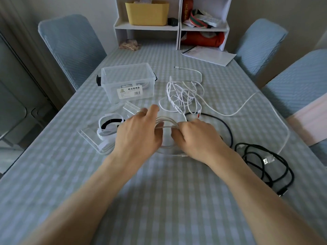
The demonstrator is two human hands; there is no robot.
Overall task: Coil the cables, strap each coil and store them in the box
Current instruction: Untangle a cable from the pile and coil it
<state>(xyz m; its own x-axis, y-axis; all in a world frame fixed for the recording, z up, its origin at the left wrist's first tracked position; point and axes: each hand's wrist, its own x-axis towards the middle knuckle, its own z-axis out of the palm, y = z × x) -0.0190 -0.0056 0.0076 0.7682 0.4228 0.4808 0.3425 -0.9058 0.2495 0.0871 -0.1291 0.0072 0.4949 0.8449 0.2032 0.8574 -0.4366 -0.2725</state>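
Observation:
Between my hands a white cable coil (166,127) hangs in several loops just above the table. My left hand (139,131) has its fingers hooked through the loops on the left side. My right hand (196,137) pinches the bundled strands on the right. A clear plastic box (127,82) with a label stands open at the back left, with a white coil inside. Its clear lid (99,140) lies near my left hand, with white and black straps (109,125) on it. A tangled white cable (184,93) lies behind my hands.
A black cable (265,165) lies bunched at the right, and another black cable (224,126) loops behind my right hand. A long white cable (247,103) trails toward the right table edge. Papers (208,55) and a white shelf unit (173,25) stand at the back. Blue chairs surround the table.

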